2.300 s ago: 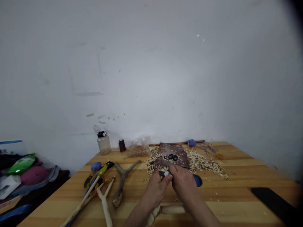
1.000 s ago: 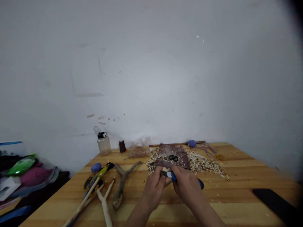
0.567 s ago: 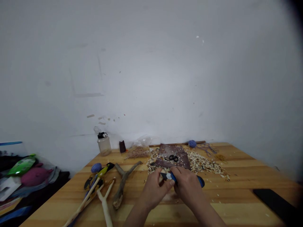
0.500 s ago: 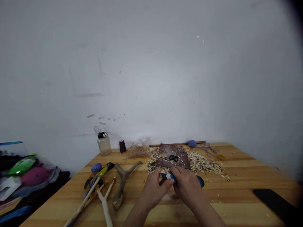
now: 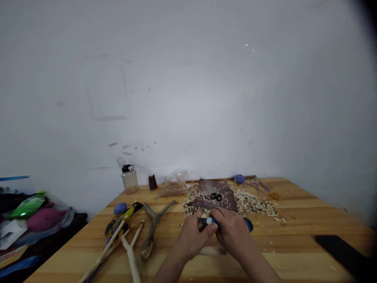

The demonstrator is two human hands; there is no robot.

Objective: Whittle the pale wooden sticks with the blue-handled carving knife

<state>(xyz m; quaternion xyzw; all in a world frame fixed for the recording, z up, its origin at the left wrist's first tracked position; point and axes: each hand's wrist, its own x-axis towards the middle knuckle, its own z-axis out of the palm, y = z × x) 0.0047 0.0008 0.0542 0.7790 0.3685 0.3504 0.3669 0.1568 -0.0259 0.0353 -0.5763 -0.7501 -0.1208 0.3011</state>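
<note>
My right hand is shut around a blue-and-black handled carving knife, whose handle end sticks out to the right. My left hand closes on a small pale wood piece right against the knife, and the fingers hide most of it. The blade is hidden by my fingers. Both hands sit at the near edge of a heap of wood shavings lying around a dark brown leather mat. Small black rings lie on the mat.
A forked branch and a peeled forked stick lie left of my hands. A water bottle, dark thread cone and bag of shavings stand at the back. A black slab lies right.
My hands have drawn closer together around the knife and wood piece. The knife handle now sits flatter. A pale stick under my hands shows less than before.
</note>
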